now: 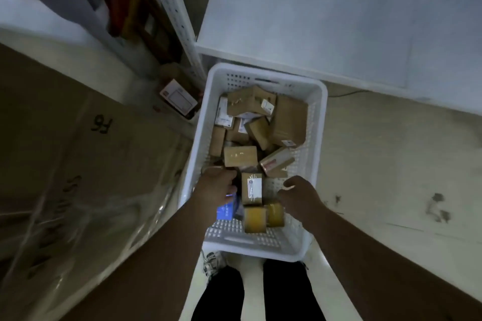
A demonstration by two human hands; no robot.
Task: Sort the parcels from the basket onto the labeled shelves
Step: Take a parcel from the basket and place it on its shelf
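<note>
Basket (317, 101) was still approx. full of parcels (240, 156), so sorting had barely begun. Left hand (216, 187) reached in, fingers hidden; right hand (300, 194) hovered inside, fingers loosely curled, empty.

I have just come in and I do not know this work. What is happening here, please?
A person stands over a white basket on the floor, full of small cardboard parcels. Both hands are down inside it. The left hand seems to hold something with a blue glowing screen, though it is partly hidden. The right hand hangs loosely curled and appears to hold nothing. No parcel is lifted out yet.
</note>
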